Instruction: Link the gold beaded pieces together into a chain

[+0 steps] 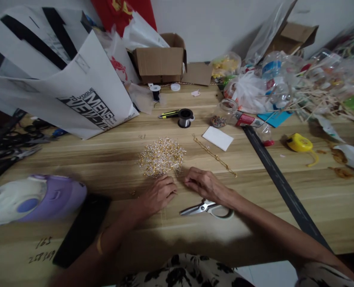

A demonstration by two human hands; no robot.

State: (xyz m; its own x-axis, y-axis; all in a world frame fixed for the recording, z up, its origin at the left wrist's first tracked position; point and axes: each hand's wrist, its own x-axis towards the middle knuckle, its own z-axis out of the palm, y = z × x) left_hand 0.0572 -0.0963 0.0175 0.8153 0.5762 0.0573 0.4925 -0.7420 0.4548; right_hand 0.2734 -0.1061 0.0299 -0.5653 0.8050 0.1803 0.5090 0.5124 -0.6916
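Note:
A pile of small gold and clear beaded pieces (162, 156) lies on the wooden table. At its near edge is my left hand (162, 192), fingers bent together around something too small to make out, with thin strands hanging below. My right hand (203, 182) is a little to the right of the pile, its fingertips pinched together; what is between them is hidden. Scissors with pale handles (206, 207) lie just below my right hand. A gold chain (215, 155) stretches across the wood beyond my right hand.
Behind the pile stand a wire spool (185, 118) and a white card (218, 138). A yellow tape measure (299, 142) and plastic bottles are on the right. At the left are a purple-white object (54, 197), a black phone-like slab (82, 229), pliers and a large paper bag (75, 87).

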